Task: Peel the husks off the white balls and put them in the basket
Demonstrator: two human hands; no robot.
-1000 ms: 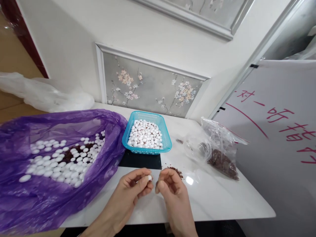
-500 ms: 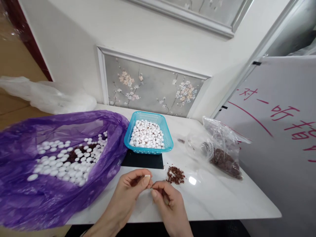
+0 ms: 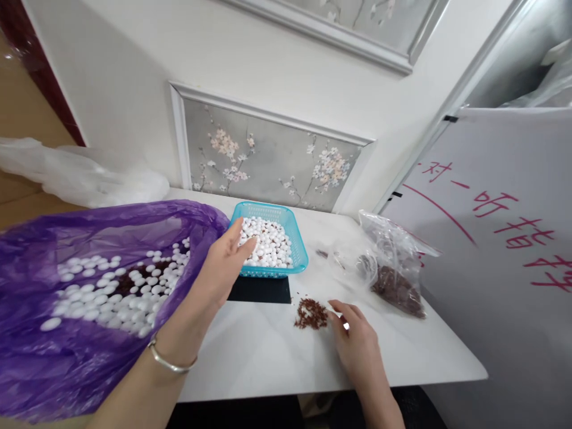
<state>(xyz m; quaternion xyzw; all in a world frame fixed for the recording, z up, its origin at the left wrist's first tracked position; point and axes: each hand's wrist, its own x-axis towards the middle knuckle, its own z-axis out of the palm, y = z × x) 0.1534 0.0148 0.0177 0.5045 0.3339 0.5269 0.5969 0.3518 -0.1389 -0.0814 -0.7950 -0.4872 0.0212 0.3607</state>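
Note:
My left hand (image 3: 221, 262) reaches over the near left side of the blue plastic basket (image 3: 300, 253), thumb and fingers apart above its small white rounded pieces (image 3: 272, 244). No piece shows between those fingers. My right hand (image 3: 357, 339) is low over the tabletop, just right of a small heap of reddish-brown shreds (image 3: 311, 314). Its thumb and forefinger point at the heap's right edge with a small gap between them, and nothing visible is held. To the left, an open purple plastic bag (image 3: 192, 223) holds many white oval pieces (image 3: 84, 298) and some dark brown material (image 3: 127, 283).
A black flat pad (image 3: 261, 290) lies at the basket's near side. Clear plastic bags, one with brown material (image 3: 397, 292), rest on the white tabletop (image 3: 259, 351) at right. A whiteboard with red writing (image 3: 500, 179) stands right; translucent plastic (image 3: 102, 179) lies back left.
My hands were together at the table's front, the left pinching a small white piece. They have parted: the left moved up to the basket, the right went right to the shreds.

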